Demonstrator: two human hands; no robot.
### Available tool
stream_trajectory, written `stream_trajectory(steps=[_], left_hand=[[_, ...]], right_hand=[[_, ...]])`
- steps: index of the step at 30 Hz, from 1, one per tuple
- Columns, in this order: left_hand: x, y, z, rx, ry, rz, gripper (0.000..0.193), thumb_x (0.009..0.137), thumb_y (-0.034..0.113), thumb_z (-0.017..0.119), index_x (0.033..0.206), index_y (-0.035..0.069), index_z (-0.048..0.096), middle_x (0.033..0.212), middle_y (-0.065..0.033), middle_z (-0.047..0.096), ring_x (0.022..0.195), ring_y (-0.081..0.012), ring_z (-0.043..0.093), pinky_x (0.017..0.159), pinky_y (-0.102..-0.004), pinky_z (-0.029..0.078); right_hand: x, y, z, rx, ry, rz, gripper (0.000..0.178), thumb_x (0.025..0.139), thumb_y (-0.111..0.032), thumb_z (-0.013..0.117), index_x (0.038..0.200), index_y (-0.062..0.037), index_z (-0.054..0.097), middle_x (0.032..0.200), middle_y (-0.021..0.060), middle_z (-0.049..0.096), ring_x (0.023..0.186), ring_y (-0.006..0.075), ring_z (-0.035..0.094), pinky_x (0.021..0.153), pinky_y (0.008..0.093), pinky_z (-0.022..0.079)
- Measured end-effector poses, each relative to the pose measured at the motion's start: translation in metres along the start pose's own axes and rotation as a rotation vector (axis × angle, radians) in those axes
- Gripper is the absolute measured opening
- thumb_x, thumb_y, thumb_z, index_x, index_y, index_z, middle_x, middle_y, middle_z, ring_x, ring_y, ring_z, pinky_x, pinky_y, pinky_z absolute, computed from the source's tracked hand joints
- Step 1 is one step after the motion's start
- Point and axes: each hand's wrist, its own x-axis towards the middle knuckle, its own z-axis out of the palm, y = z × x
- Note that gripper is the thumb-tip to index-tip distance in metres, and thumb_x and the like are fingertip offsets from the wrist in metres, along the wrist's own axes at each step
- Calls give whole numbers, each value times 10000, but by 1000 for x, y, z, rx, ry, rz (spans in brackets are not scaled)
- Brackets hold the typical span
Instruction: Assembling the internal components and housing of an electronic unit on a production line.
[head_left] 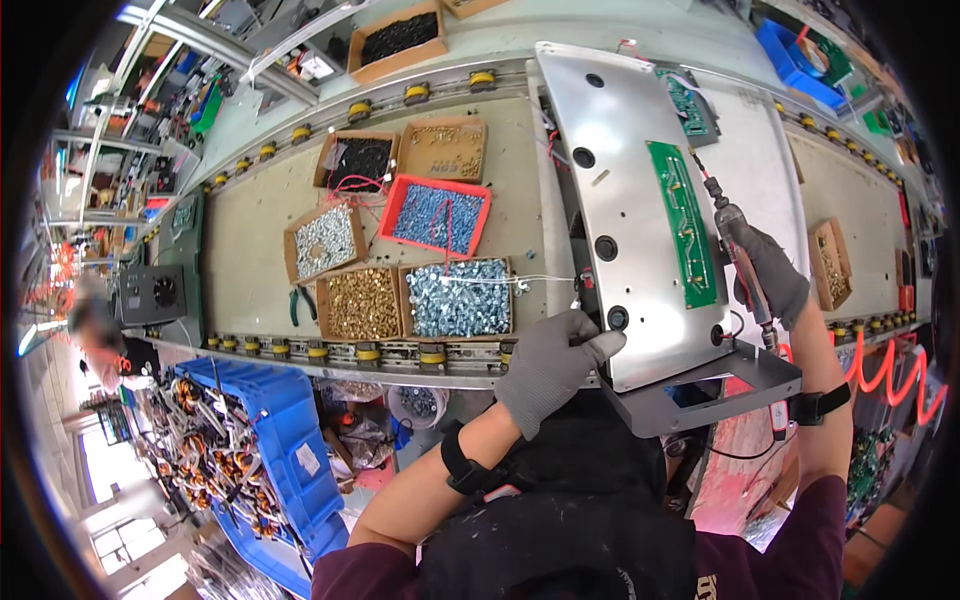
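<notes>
A silver metal panel (630,220) with round black feet lies across the bench in front of me. Screwed or laid on it is a long green circuit board (683,225). My right hand (772,272), in a grey glove, is wrapped round an electric screwdriver (738,235). Its bit points away from me, beside the board's far end; whether it touches anything I cannot tell. My gloved left hand (555,368) is closed at the panel's near left corner, its thumb by a black foot (617,318). What its fingers hold, if anything, is hidden.
Left of the panel stand open boxes of fasteners, among them a red tray (436,217) and a box of silvery ones (458,300). Green-handled pliers (296,305) lie near. A dark bent metal plate (700,390) juts toward me. A coiled orange hose (890,375) hangs at right.
</notes>
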Motion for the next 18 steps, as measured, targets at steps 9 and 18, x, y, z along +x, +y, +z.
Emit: stream_trajectory(steps=[9,18], left_hand=[[0,1,-5,245,25,-63,469,795,419,710,873,-37,635,691,-104,626,648,-149,597,625,-298,475],[-5,-9,3,331,79,-56,431,825,397,684,910,-21,626,713,-133,622,664,-205,612,642,-335,481]], right_hand=[[-26,5,-3,83,60,-253,464,907,-568,465,970,-119,563,502,16,475,397,129,498,387,266,403],[-21,28,-6,237,-81,-337,426,931,-489,480,1121,-110,529,585,22,532,452,140,556,421,278,462]])
